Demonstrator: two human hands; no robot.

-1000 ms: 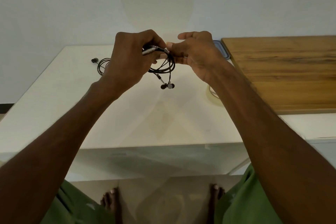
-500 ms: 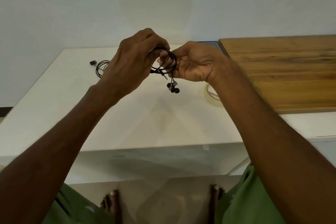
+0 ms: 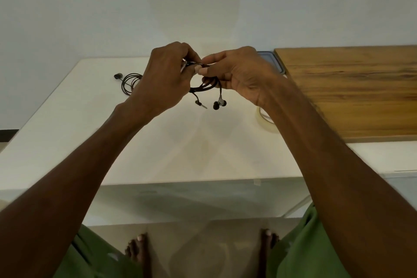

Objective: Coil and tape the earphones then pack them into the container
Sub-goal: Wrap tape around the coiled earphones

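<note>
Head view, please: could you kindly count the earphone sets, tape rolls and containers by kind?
Earphone sets: 2 (held earphones; spare earphones lying on the table)
Tape rolls: 1 (tape roll)
Containers: 1 (container, partly hidden)
Total: 4

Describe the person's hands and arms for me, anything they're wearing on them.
The left hand and right hand are bare: no gloves, rings or watch show. The left forearm and right forearm are uncovered, no sleeves in view. Only green clothing shows at the bottom edge.
</note>
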